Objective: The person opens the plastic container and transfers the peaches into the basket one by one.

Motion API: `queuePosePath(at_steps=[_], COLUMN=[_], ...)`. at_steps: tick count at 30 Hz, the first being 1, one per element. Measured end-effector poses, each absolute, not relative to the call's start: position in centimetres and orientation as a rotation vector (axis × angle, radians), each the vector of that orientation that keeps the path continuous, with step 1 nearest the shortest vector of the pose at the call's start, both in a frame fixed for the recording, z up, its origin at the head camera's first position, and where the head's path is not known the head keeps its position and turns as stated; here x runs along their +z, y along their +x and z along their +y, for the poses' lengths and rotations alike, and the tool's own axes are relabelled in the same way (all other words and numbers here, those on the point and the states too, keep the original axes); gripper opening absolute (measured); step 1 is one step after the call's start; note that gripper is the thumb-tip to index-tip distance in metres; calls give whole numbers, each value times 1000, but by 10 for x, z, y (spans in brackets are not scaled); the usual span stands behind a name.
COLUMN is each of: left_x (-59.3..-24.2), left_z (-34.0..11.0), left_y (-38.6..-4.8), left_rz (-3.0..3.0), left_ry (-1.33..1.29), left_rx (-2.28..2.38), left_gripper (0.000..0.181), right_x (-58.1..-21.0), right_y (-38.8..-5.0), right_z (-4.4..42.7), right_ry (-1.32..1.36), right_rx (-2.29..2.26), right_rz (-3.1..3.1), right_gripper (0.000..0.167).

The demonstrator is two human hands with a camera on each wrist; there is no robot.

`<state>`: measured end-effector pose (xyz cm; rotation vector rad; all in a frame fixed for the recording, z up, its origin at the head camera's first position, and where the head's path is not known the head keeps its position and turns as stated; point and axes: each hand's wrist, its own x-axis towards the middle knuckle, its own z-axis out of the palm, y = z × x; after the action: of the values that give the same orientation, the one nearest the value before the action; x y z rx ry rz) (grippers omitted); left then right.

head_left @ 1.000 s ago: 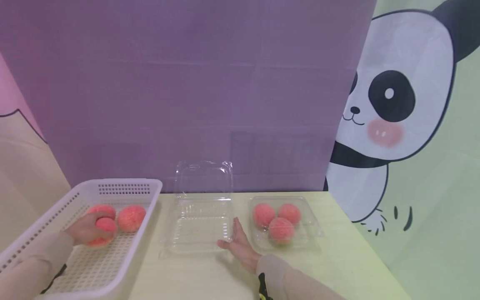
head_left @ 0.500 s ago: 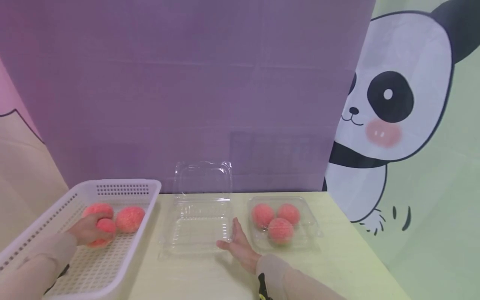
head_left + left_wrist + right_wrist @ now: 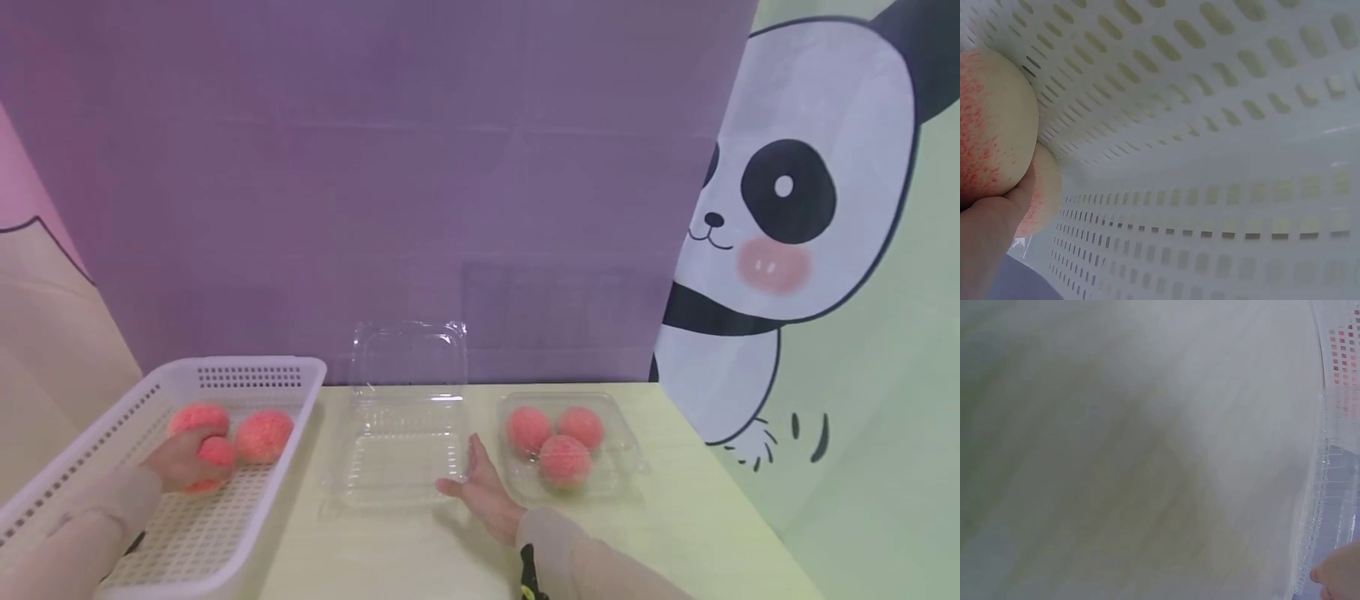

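Note:
In the head view my left hand (image 3: 182,461) grips a pink-red peach (image 3: 216,452) inside the white basket (image 3: 258,512). Two other peaches sit close by: one behind the hand (image 3: 198,415), one to its right (image 3: 264,436). The left wrist view has the thumb (image 3: 994,228) pressed against the held peach (image 3: 1000,125), and another peach (image 3: 1046,190) beyond it. My right hand (image 3: 487,497) is spread, fingers extended, at the right side of a clear plastic clamshell box (image 3: 401,467), whose lid (image 3: 408,358) stands raised. No peach shows in that box.
A second clear box (image 3: 618,446) holding three peaches stands right of my right hand. The pale wooden table (image 3: 390,554) ends at a purple backdrop (image 3: 375,208). The basket's perforated wall rises between my left hand and the raised-lid box.
My left hand and sleeve have shifted slightly to the right with the peach still gripped. My right hand and both boxes stay where they were; the head view sways a little.

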<state>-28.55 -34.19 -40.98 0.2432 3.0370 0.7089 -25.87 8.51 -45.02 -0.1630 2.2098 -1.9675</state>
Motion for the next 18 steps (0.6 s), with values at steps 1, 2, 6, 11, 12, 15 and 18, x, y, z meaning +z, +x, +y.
queuePosePath(at_steps=[1,2,6,11,12,15,18], left_x=[-410,-409,-407,-399,-398,-392,-383], left_z=[-341,-341,-340,-337,-336,-333,-328], left_y=[-285,-285,-284,-280,-280,-277,-274], left_rz=[3032,3034,3011,2942,2941,2943,2960], left_ry=[243,249,248,240,257,294,341], left_rx=[702,695,691,681,660,594,512], left_gripper=[77,77,78,81,79,73,65], right_x=[-450,-450,-451,-449,-449,-449,-447], right_y=[-259,-259,-258,-257,-256,-255,-254], right_z=[85,85,86,86,85,85,85], right_ry=[-164,-164,-156,-114,-105,-84,-82], right_rx=[-1967,-1968,-1966,-1964,-1962,-1956,-1941], right_rz=[2212,2214,2223,2254,2260,2277,2317], right_gripper=[100,100,100,101,101,101,100])
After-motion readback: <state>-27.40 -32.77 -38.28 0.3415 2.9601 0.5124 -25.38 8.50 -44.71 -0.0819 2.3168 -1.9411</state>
